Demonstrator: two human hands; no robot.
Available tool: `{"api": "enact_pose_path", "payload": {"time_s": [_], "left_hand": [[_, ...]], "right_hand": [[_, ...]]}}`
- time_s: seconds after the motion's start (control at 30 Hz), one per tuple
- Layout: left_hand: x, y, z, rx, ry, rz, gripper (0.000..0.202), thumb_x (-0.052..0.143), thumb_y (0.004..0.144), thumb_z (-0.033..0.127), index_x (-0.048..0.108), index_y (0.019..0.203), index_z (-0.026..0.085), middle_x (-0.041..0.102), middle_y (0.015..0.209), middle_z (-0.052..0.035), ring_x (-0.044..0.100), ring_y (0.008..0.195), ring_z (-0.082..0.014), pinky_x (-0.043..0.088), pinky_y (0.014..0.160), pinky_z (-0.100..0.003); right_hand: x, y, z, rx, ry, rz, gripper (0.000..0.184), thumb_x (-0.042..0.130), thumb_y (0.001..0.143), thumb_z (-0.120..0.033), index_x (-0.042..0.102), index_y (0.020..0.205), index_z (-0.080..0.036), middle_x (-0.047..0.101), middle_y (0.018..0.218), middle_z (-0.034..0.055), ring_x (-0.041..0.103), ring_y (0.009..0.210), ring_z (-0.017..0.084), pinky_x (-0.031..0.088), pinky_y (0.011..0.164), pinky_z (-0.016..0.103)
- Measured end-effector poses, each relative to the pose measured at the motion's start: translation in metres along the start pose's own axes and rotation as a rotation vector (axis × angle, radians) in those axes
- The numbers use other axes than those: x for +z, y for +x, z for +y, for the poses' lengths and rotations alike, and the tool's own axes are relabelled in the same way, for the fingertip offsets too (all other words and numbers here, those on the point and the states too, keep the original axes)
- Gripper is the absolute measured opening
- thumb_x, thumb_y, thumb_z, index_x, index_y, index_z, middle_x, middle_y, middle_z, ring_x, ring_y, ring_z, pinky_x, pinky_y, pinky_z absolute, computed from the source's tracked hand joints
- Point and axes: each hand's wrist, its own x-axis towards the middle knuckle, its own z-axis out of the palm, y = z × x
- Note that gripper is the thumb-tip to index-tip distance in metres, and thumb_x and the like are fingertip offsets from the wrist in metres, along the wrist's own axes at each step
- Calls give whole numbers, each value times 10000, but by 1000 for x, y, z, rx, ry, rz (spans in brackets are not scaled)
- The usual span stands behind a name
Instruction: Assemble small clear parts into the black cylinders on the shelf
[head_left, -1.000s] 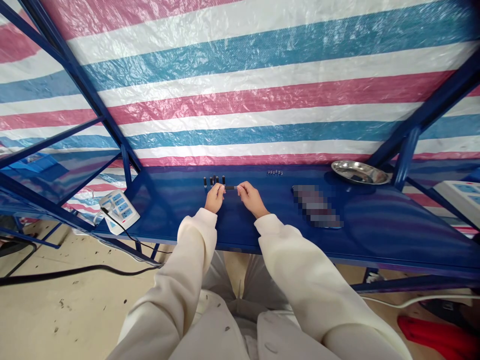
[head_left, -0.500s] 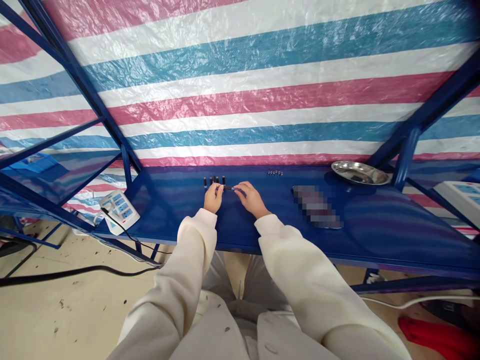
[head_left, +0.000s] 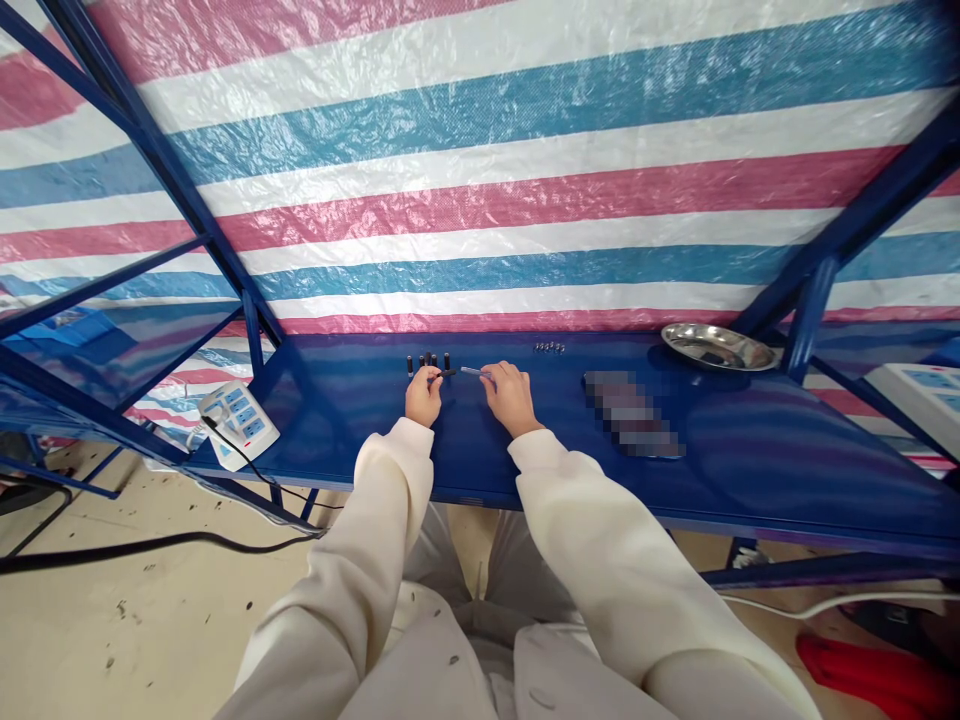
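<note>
Over the blue table (head_left: 480, 450), my left hand (head_left: 424, 398) pinches a thin black tube (head_left: 448, 373) that points to the right. Facing it, a thin translucent stick (head_left: 472, 371) is pinched in my right hand (head_left: 511, 396), its free end pointing left. A small gap separates the tube from the stick. Just behind my left hand stand several short black cylinders (head_left: 447, 361), a few partly hidden by the fingers. Farther back and to the right lies a row of small shiny metal pieces (head_left: 549, 348), too small to name exactly.
A pixelated, phone-shaped object (head_left: 634, 414) lies right of my right hand. Behind it sits a round metal plate (head_left: 718, 349). At the left end is a white power strip (head_left: 238, 424) with a black cable. A striped tarp (head_left: 480, 200) hangs behind the table.
My right hand has drawn slightly to the right, and the translucent stick now shows apart from the black tube. Half a second ago their ends were together or very close.
</note>
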Motion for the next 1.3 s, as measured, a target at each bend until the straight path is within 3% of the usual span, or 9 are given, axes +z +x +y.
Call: {"api": "enact_pose_path", "payload": {"time_s": [0.27,0.47,0.63,0.87,0.97,1.07,1.13,1.3], "left_hand": [[4,-1,0,81,-107,-191,110,547,780,240,582,858,172,628,880,-48,566,664,-105,482,654,-245],[6,-1,-2,52,-158,-230,139,557,781,293,586,825,165,609,812,-26,523,576,-77,469,586,-221],[6,-2,-2,51,-166,-254,133,547,791,276,592,829,157,622,865,-49,507,541,-69,467,563,-227],[2,-4,2,132,-91,-306,111,528,800,225,617,839,171,608,808,-34,553,626,-101,484,654,-258],[2,-4,3,134,-91,-281,144,533,804,242,611,904,174,617,840,-47,577,700,-120,488,682,-261],[2,-4,3,155,-74,-222,164,503,824,247,596,934,169,618,849,-55,581,710,-122,485,692,-260],[1,-4,4,190,-34,-190,152,480,833,242,598,892,166,616,843,-55,571,690,-118,481,689,-257],[-1,-5,7,251,58,-187,129,478,824,214,598,843,172,603,803,-36,533,631,-106,471,656,-247]], "right_hand": [[1,1,-6,-140,266,-169,223,413,885,-289,610,929,-195,582,818,79,522,777,206,399,720,326],[3,0,-3,-137,277,-220,208,426,870,-279,618,902,-206,563,777,64,516,740,195,416,698,321],[8,0,0,-121,331,-259,190,457,851,-292,621,881,-201,569,757,57,514,698,178,421,682,313],[11,1,0,-120,381,-358,167,502,795,-324,616,786,-201,572,696,31,481,609,148,400,630,290],[9,5,0,-56,401,-309,179,513,773,-350,608,761,-199,583,679,30,483,587,145,395,607,284],[5,17,9,82,430,-165,202,532,752,-387,592,739,-194,600,668,29,505,595,148,407,619,285],[3,27,24,189,416,-81,211,549,732,-394,571,698,-187,603,659,27,513,590,146,414,622,283],[-1,46,70,395,195,-46,133,580,694,-308,580,680,-175,634,690,41,564,664,168,419,672,288]]}}
